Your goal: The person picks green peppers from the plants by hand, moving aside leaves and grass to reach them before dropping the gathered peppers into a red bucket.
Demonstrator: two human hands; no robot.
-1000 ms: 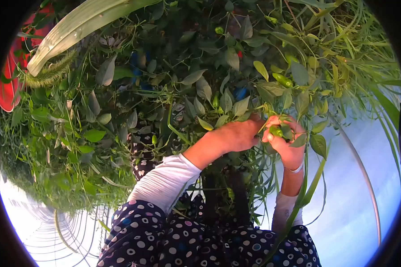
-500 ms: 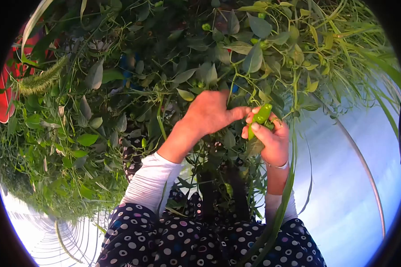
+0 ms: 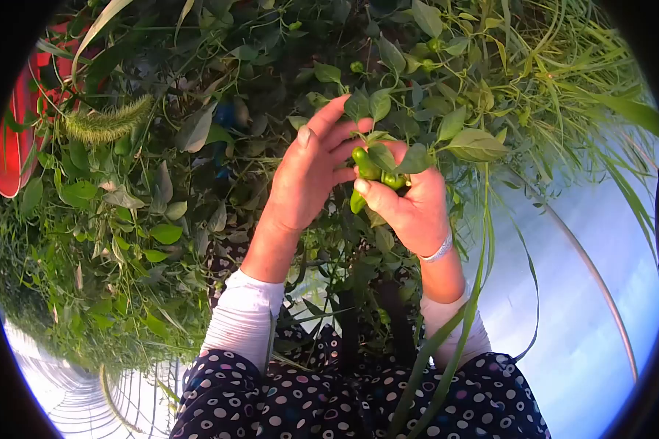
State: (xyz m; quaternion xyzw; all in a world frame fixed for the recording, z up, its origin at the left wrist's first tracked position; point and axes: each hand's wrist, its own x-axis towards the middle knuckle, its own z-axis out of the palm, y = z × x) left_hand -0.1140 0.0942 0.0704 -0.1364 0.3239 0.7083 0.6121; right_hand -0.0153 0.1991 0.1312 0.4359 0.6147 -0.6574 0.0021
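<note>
My right hand [image 3: 416, 208] is closed on several green peppers [image 3: 366, 164], their smooth, shiny skins showing between thumb and fingers. Leaves [image 3: 382, 155] lie over part of the peppers and hide some of the fingers. Just to the left, my left hand [image 3: 304, 175] is raised with its fingers apart and pointing up to the right, holding nothing that I can see. Its fingertips reach among the leaves of the pepper plant [image 3: 373, 104], close beside the held peppers.
Dense foliage [image 3: 124, 241] fills the left side, with a bristly grass seed head [image 3: 110, 121] sticking out. A red object [image 3: 11, 157] stands at the far left. Long grass blades [image 3: 447, 351] cross by my right arm. A thin curved pole [image 3: 593, 267] runs before pale sheeting [image 3: 556, 322] at right.
My right hand has moved left with the peppers. My left hand has turned and shifted left, its fingers now upward and spread. The view has shifted slightly.
</note>
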